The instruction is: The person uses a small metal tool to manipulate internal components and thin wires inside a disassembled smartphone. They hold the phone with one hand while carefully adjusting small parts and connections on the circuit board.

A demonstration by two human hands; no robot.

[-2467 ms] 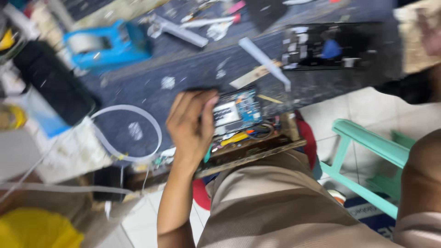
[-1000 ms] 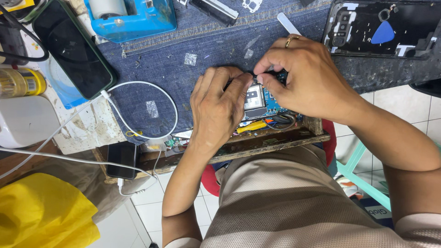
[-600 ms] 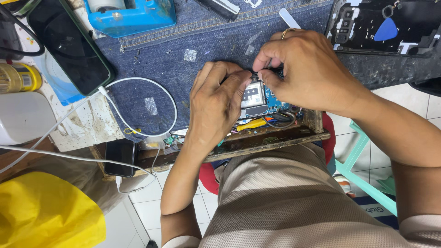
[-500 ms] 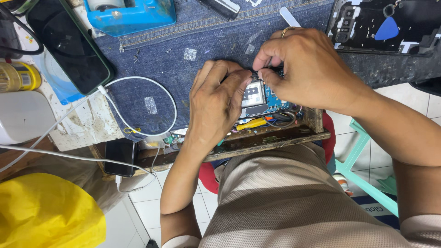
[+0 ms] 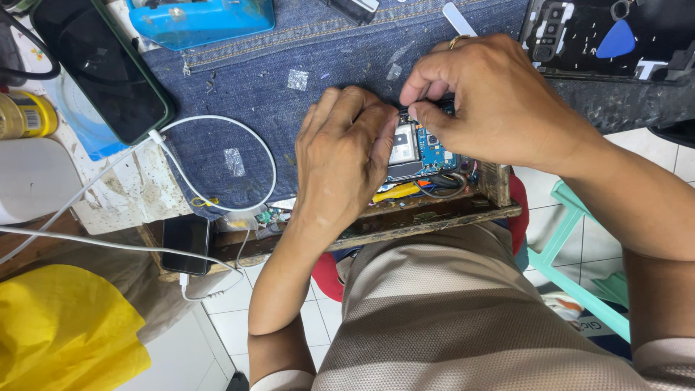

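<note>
We see both hands over an opened phone (image 5: 420,148) with a blue circuit board, lying at the near edge of the denim mat (image 5: 318,65). The left hand (image 5: 344,156) lies curled over the phone's left half, fingers pressing it down. The right hand (image 5: 489,101) pinches at the board's top edge; whatever it nips is hidden by the fingertips. Both hands block most of the phone. Left of the mat, a dark phone (image 5: 101,69) lies face up, its white cable (image 5: 217,123) looping across the mat. Past the mat's far edge sits a blue box (image 5: 203,18); right of it, a black back cover (image 5: 608,36) with a blue pick (image 5: 617,40). A yellow can (image 5: 25,114) is far left.
</note>
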